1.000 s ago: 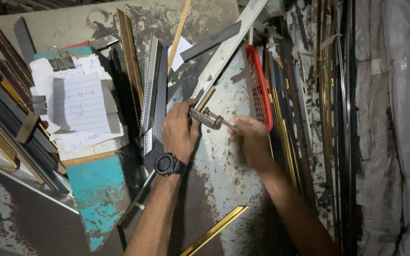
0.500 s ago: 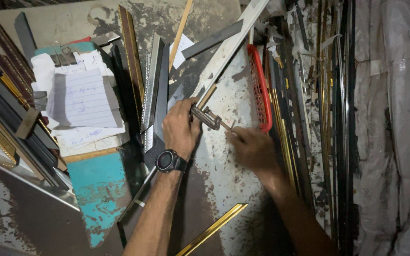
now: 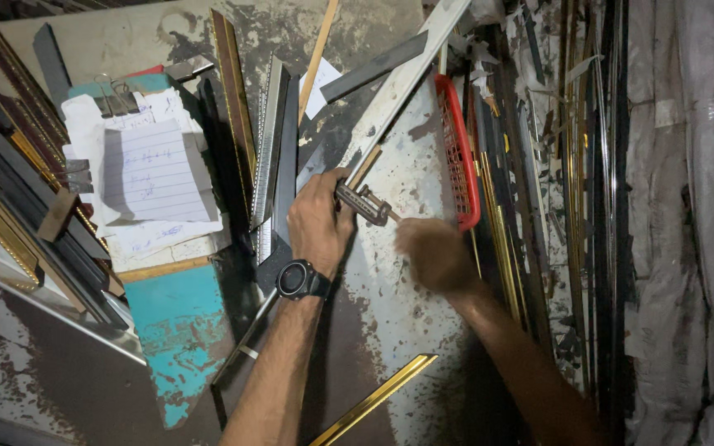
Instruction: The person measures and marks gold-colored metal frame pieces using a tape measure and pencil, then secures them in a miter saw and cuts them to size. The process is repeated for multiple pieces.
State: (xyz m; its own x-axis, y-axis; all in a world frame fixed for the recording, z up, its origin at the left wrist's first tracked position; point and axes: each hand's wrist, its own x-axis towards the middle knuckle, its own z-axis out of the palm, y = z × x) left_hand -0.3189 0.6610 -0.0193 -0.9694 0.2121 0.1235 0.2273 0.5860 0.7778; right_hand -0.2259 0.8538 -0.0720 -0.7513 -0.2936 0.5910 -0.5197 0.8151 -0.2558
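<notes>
Looking down at a seriously cluttered workbench [image 3: 390, 289], all scuffed grey with paint worn off. My left hand [image 3: 317, 221], the one with the black wristwatch [image 3: 297, 279], is wrapped around one end of a small metal clamp [image 3: 363, 203], pressing it down where a long pale strip of frame moulding [image 3: 402, 83] ends on the bench. The clamp sits pretty much dead centre of the view, between both hands. My right hand [image 3: 433, 254] is just beside the clamp's other end, fingers curled in, but it's blurred, so I can't tell if it's actually gripping the screw handle or only touching it.

Around that: a red plastic basket [image 3: 460, 157] stands on edge just to the right of the clamp, with a whole stack of dark and gold moulding lengths behind it. Left of my hand there's a silver strip [image 3: 268, 149] leaning next to a gold-edged one [image 3: 235, 99]. Further left, a clipboard with lined paper [image 3: 154, 173] rests on more frame pieces. A gold strip [image 3: 373, 399] lies near the bottom edge, well apart from the clamp.
</notes>
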